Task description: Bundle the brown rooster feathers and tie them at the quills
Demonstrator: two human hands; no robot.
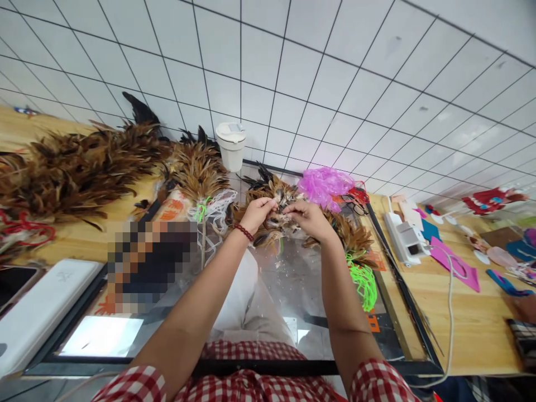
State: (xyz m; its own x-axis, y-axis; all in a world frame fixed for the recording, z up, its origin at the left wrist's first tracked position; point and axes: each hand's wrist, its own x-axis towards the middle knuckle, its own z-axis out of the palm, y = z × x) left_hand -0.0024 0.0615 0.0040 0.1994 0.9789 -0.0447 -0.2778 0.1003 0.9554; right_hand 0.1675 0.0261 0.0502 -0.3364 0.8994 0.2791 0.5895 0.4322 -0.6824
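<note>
Over a loose pile of brown and black feathers, my left hand and my right hand work close together with fingertips pinched. Each is closed on small pale-based feathers, and a little gap lies between them. A bracelet of dark red beads circles my left wrist. Just right of my right hand lie more brown feathers, beside a bundle of bright green string. Left of my left hand stretches white netting, next to a feather duster bound with green string. Exactly which feathers each hand grips is too small to make out.
A white lidded cup stands against the tiled wall. Purple plastic is crumpled behind my right hand. A large feather heap fills the left side. A white power strip with a cable lies right, and a long white box left.
</note>
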